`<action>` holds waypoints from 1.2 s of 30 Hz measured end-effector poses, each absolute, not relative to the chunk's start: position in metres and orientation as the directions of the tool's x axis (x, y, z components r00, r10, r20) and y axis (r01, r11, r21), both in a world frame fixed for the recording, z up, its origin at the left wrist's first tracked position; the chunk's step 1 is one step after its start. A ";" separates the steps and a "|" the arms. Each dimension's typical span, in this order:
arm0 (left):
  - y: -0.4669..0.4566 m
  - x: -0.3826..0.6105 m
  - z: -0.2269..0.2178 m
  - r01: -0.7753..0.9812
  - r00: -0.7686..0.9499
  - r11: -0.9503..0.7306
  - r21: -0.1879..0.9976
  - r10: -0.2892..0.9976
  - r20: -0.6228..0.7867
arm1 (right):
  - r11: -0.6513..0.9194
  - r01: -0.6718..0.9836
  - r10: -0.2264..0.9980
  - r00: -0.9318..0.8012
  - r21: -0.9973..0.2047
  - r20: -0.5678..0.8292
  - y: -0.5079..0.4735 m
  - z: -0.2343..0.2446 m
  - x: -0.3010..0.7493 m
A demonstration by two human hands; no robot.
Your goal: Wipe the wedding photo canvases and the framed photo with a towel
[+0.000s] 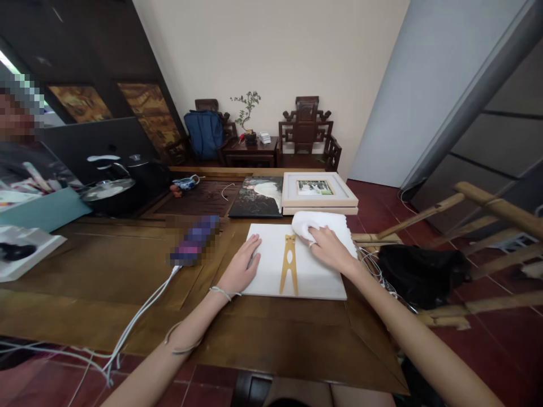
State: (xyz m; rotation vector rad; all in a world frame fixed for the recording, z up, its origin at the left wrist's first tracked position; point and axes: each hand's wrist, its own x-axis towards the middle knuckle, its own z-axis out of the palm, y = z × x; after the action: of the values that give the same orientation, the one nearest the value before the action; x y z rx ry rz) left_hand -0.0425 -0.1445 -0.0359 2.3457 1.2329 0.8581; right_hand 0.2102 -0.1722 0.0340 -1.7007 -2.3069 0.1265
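A white flat panel [267,280], like the back of a picture frame, lies on the wooden table in front of me. On its middle sits a gold two-legged stand piece [290,263]. My left hand [242,265] rests along the panel's left edge, fingers stretched out and holding nothing. A bunched white cloth [306,220] is pressed to the panel's upper right by my right hand [326,246], its fingers curled on the fabric. Part of the cloth spreads past the panel's right side, hiding that corner.
Beyond the panel lie a dark photo print [257,198] and stacked pale frames [320,192]. A phone [195,240] with a white cable [142,316] is to the left. A pot [108,192], a teal box [46,209] and a bamboo chair [424,215] flank the table [288,333]. Someone sits far left.
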 end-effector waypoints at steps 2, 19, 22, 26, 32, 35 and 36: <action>-0.145 -0.042 -0.036 0.619 0.438 -0.558 0.552 0.829 0.347 | 0.349 0.908 0.935 -0.320 -0.233 0.152 -0.171 0.027 0.200; -0.145 -0.040 -0.036 0.616 0.437 -0.562 0.551 0.827 0.355 | 0.534 0.829 0.840 -0.542 -0.167 -0.009 -0.260 0.031 0.169; -0.145 -0.041 -0.034 0.603 0.436 -0.562 0.566 0.827 0.355 | 0.492 0.860 0.870 -0.491 -0.133 0.043 -0.212 0.029 0.171; -0.145 -0.042 -0.033 0.597 0.433 -0.551 0.583 0.833 0.344 | 0.446 0.889 0.895 -0.443 -0.101 0.049 -0.167 0.027 0.164; -0.146 -0.041 -0.034 0.613 0.443 -0.550 0.566 0.833 0.330 | 0.450 0.892 0.893 -0.451 -0.046 -0.017 -0.207 0.027 0.139; -0.145 -0.041 -0.034 0.619 0.440 -0.549 0.561 0.835 0.331 | 0.494 0.866 0.864 -0.499 -0.085 -0.062 -0.253 0.032 0.127; -0.145 -0.041 -0.034 0.615 0.441 -0.553 0.562 0.832 0.335 | 0.511 0.853 0.847 -0.521 -0.109 -0.104 -0.266 0.034 0.124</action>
State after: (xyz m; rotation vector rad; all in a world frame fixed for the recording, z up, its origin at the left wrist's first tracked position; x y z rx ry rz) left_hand -0.0409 -0.1451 -0.0341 2.3408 1.2320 0.8412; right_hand 0.1236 -0.2664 0.0339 -1.5545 -2.7632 0.2323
